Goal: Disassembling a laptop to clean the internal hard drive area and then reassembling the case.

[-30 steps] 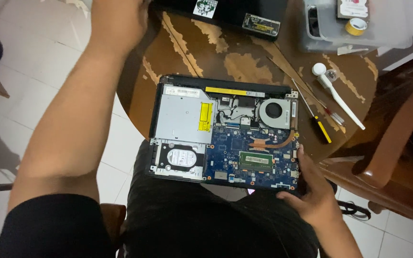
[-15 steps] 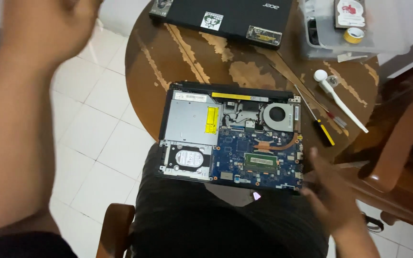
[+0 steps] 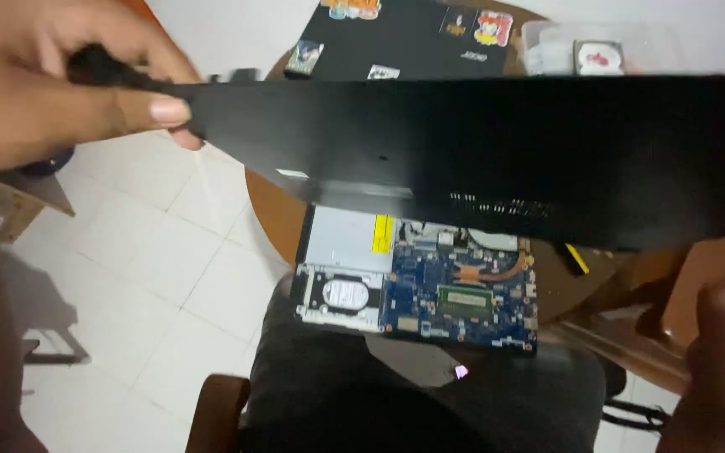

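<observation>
Black laptop cover [image 3: 480, 159] in both hands, above clear box [image 3: 581, 50] with drive [image 3: 599, 57].

White tiled floor [image 3: 169, 277] w/ soft shadows; round worn wooden table [image 3: 274, 214]; wooden chair arm [image 3: 216, 407] bottom left; white wall [image 3: 220, 33] behind.

Soft, even indoor light; near hands motion-blurred, faint shadows on floor.

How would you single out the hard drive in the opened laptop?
Find the opened laptop lying partly on the round wooden table. The hard drive sits in its lower-left corner: a silver block with a white round label, left of the blue circuit board.
</observation>
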